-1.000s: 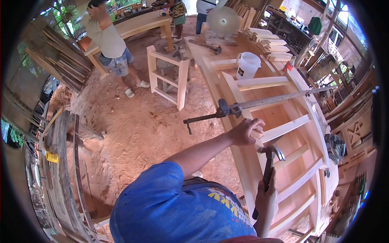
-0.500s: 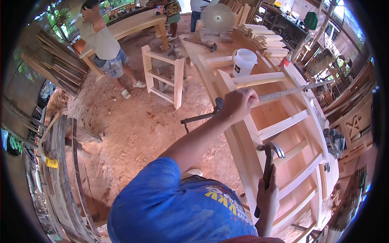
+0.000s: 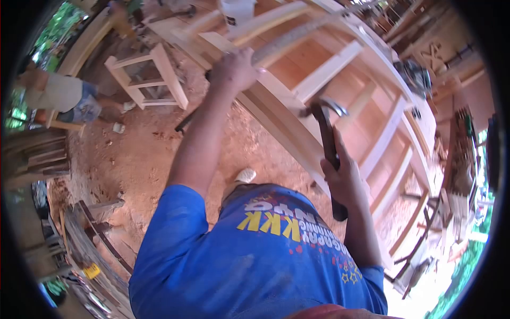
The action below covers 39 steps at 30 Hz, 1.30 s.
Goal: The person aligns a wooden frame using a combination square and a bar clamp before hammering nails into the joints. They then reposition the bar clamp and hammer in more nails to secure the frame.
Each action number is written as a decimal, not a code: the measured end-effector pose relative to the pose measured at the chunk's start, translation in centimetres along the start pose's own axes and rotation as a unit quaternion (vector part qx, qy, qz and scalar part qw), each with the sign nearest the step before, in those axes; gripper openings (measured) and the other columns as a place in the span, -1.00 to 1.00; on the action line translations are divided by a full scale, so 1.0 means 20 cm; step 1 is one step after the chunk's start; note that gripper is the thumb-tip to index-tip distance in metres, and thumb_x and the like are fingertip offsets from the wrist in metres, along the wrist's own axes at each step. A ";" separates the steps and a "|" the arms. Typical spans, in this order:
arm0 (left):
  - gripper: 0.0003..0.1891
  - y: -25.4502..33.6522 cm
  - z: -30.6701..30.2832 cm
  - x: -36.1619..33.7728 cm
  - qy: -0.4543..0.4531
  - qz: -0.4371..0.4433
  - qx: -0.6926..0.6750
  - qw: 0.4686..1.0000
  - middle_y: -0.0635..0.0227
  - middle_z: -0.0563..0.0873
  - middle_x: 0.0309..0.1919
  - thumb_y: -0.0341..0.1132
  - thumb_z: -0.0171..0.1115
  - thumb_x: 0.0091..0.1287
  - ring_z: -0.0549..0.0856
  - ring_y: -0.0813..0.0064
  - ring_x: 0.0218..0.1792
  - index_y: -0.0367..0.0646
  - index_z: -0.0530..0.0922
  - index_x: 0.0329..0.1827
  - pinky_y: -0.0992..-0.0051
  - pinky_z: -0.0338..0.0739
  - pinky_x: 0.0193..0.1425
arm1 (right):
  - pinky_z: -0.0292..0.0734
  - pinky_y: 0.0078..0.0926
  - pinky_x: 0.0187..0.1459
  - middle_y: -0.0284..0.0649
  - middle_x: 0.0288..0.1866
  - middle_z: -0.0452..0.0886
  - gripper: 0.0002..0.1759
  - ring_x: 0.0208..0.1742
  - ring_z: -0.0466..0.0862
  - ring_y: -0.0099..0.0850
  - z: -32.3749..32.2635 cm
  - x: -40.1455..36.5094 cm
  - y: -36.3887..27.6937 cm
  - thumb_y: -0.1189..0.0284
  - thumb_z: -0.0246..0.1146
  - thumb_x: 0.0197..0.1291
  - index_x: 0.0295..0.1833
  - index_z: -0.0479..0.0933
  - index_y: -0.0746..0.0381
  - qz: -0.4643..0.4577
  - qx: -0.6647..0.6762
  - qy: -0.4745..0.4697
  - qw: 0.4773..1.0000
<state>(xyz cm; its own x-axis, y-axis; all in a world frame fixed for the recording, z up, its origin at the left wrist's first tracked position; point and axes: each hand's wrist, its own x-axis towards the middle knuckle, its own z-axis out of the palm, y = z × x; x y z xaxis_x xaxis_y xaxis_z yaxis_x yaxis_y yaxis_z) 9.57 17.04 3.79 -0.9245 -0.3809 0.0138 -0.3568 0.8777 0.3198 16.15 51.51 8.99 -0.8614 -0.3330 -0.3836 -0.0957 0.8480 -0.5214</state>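
My left hand [image 3: 240,69] is closed on a long metal bar clamp [image 3: 289,40], which runs across a pale wooden frame with several slats [image 3: 329,72]. The lower end of the clamp sticks out past the frame's near side, partly behind my forearm. In my right hand [image 3: 345,178] is a claw hammer [image 3: 328,133], gripped by its dark handle. Its metal head is up, over the near rail of the frame [image 3: 287,98], with the claw pointing right.
The frame lies on a wooden workbench [image 3: 364,119]. A white plastic pitcher [image 3: 237,13] stands at its far end. Across the dirt floor [image 3: 149,143] are a small ladder-like wooden frame [image 3: 146,80] and a person in shorts [image 3: 64,95]. Old timber [image 3: 95,239] is piled at lower left.
My view has turned right and down, so the bench and people shift left and up in it. My left hand stays on the clamp, and my right hand still holds the hammer.
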 end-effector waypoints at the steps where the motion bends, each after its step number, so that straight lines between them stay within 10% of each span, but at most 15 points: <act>1: -0.35 0.02 -0.02 -0.01 0.001 0.001 0.036 0.999 0.10 0.78 0.19 0.15 0.44 0.36 0.73 0.02 0.27 -0.10 0.57 0.34 0.05 0.64 0.38 | 0.68 -0.16 -0.01 0.00 0.03 0.79 -0.16 -0.04 0.83 -0.10 -0.01 0.01 -0.01 0.27 0.26 0.46 0.78 0.10 -0.08 0.005 0.045 -0.012 0.999; 9: -0.21 -0.01 0.03 0.02 -0.004 -0.002 0.084 0.996 0.19 0.61 0.43 0.19 0.43 0.36 0.61 0.07 0.43 -0.02 0.44 0.55 -0.02 0.58 0.45 | 0.56 -0.52 -0.32 -0.21 -0.18 0.70 -0.19 -0.36 0.61 -0.60 -0.26 -0.09 -0.29 0.43 0.32 0.47 0.75 0.19 0.15 -0.173 0.220 0.229 0.932; 13: -0.26 -0.02 0.04 0.04 0.012 0.010 0.081 0.997 0.11 0.59 0.43 0.16 0.44 0.36 0.66 -0.04 0.36 -0.03 0.47 0.49 0.03 0.64 0.40 | 0.48 -0.60 -0.47 -0.21 -0.31 0.66 -0.30 -0.50 0.56 -0.55 -0.37 0.01 -0.35 0.33 0.23 0.56 0.71 0.20 0.15 -0.449 0.232 0.313 0.804; 15: -0.26 -0.01 0.02 0.03 -0.004 0.007 0.076 0.997 0.08 0.59 0.43 0.17 0.43 0.37 0.69 -0.04 0.33 -0.03 0.46 0.49 0.03 0.64 0.39 | 0.54 -0.54 -0.37 -0.06 0.03 0.67 -0.26 -0.33 0.64 -0.49 -0.31 0.05 -0.33 0.40 0.21 0.56 0.73 0.12 0.24 -0.406 0.318 0.271 0.813; 19: -0.26 -0.02 0.05 0.02 0.022 0.006 0.077 0.997 0.04 0.60 0.41 0.18 0.41 0.38 0.73 -0.03 0.28 -0.04 0.45 0.49 0.01 0.66 0.36 | 0.67 -0.18 -0.04 -0.23 -0.25 0.75 -0.26 -0.32 0.67 -0.30 -0.07 0.17 -0.21 0.46 0.29 0.49 0.71 0.26 0.12 -0.070 -0.020 0.027 0.997; 25: -0.29 -0.02 0.05 0.03 0.004 0.015 0.088 0.996 0.04 0.63 0.36 0.18 0.37 0.43 0.74 -0.03 0.27 -0.07 0.44 0.46 0.01 0.68 0.33 | 0.59 -0.48 -0.33 -0.16 -0.28 0.69 -0.66 -0.39 0.65 -0.43 -0.27 -0.02 -0.35 0.34 0.21 0.55 0.26 0.56 0.32 -0.208 0.257 0.275 0.903; 30: -0.24 0.01 0.01 0.03 -0.025 -0.007 0.082 0.996 0.11 0.56 0.46 0.18 0.36 0.42 0.69 0.00 0.34 -0.05 0.39 0.55 -0.02 0.62 0.38 | 0.61 -0.46 -0.31 -0.01 -0.09 0.69 -0.55 -0.33 0.66 -0.33 -0.54 -0.01 -0.29 0.19 0.05 0.61 0.14 0.58 0.39 -0.446 0.261 0.336 0.788; 36: -0.28 -0.01 0.06 -0.01 -0.007 0.016 0.083 0.996 0.08 0.58 0.43 0.17 0.37 0.42 0.72 -0.03 0.29 -0.07 0.42 0.48 -0.02 0.65 0.35 | 0.64 -0.30 0.05 0.03 -0.07 0.72 -0.30 -0.17 0.70 -0.30 -0.05 0.16 -0.23 0.45 0.28 0.50 0.69 0.28 0.08 -0.027 0.073 0.070 0.994; 39: -0.33 -0.01 0.05 0.02 0.010 0.019 0.081 0.997 0.04 0.61 0.39 0.16 0.37 0.43 0.75 -0.06 0.25 -0.09 0.45 0.43 -0.01 0.67 0.32 | 0.66 -0.44 -0.18 -0.02 -0.16 0.71 -0.49 -0.28 0.70 -0.39 -0.16 0.09 -0.31 0.44 0.28 0.52 0.52 0.44 0.21 -0.108 0.135 0.235 0.957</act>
<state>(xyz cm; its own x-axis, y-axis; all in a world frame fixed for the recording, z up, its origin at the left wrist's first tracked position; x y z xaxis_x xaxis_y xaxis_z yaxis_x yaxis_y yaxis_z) 9.18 16.90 2.81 -0.9353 -0.3513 0.0423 -0.3405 0.9261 0.1623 13.48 47.06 13.98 -0.9711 -0.2133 0.1069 -0.2193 0.6217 -0.7520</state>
